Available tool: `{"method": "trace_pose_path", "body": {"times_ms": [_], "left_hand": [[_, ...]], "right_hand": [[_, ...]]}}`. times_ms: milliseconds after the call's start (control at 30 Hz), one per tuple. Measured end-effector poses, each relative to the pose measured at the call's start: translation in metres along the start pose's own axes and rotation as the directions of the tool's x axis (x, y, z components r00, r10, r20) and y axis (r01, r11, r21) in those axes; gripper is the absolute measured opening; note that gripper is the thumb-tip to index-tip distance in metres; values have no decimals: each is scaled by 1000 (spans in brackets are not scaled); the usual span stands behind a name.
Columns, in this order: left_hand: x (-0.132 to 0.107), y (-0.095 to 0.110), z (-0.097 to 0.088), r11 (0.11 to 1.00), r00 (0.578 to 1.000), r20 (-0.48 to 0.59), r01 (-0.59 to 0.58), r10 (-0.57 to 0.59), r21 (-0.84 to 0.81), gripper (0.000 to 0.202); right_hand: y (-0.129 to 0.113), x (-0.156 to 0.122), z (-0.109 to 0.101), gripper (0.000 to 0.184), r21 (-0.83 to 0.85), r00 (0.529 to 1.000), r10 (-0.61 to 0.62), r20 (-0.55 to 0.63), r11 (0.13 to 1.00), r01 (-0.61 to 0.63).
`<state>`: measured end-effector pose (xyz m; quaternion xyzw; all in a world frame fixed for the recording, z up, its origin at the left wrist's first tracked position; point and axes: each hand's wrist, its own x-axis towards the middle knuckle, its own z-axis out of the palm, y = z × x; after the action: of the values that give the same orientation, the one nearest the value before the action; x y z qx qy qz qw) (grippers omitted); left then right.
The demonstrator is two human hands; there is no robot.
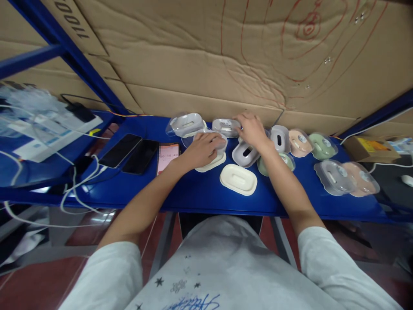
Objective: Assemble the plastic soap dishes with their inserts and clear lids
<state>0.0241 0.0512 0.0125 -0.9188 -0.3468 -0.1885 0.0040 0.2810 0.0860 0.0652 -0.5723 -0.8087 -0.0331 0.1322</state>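
Note:
My left hand (204,150) is laid over a grey oval plastic case (222,142), its fingers curled round the top. A cream piece (214,163) shows beneath that case. My right hand (252,128) grips the right end of another grey case (225,127) with a slot in its middle. Partly under my right wrist sits a darker grey case (244,155) with an oval opening. Nearest to me lies a flat cream oval tray (238,179) with a raised rim. A grey case under clear plastic (189,124) stands to the left.
Peach (299,143), green (322,146) and grey (334,177) cases in clear covers lie to the right on the blue table (193,193). Two dark phones (121,150) and a lit phone (168,157) lie left, among white cables (93,172). A cardboard sheet (180,56) walls the back.

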Motion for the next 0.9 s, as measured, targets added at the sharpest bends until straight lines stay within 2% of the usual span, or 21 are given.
{"method": "trace_pose_path", "body": {"times_ms": [133, 167, 233, 300, 500, 567, 633, 733, 900], "left_hand": [[0, 4, 7, 1000, 1000, 14, -12, 13, -3, 42], [-1, 4, 8, 1000, 1000, 13, -11, 11, -1, 42], [-1, -1, 9, 1000, 1000, 5, -5, 5, 0, 44], [0, -6, 8, 1000, 1000, -15, 12, -12, 2, 45], [-1, -19, 5, 995, 993, -68, 95, -94, 11, 49], [-1, -21, 6, 994, 992, -65, 110, -109, 13, 49], [-1, -22, 7, 992, 991, -50, 122, -121, 13, 47], [-1, -23, 8, 992, 991, -24, 129, -129, 14, 46], [-1, -23, 7, 992, 991, -40, 125, -124, 19, 48]], "right_hand": [[-5, 9, 24, 75, -15, 986, -73, 149, 997, 76], [-4, 10, 28, 75, -15, 981, -78, 178, 997, 82], [0, 12, 33, 61, -19, 981, -74, 179, 997, 79], [4, 13, 32, 47, -34, 990, -61, 125, 997, 65], [1, 12, 19, 42, -85, 999, -36, -27, 996, 34], [-5, 11, 17, 37, -59, 996, -84, 12, 995, 84], [-11, 9, 19, 35, -32, 987, -116, 114, 992, 120], [-18, 7, 25, 40, -12, 966, -104, 235, 994, 110], [-28, -2, 27, 50, -11, 958, -87, 272, 996, 94]]}}
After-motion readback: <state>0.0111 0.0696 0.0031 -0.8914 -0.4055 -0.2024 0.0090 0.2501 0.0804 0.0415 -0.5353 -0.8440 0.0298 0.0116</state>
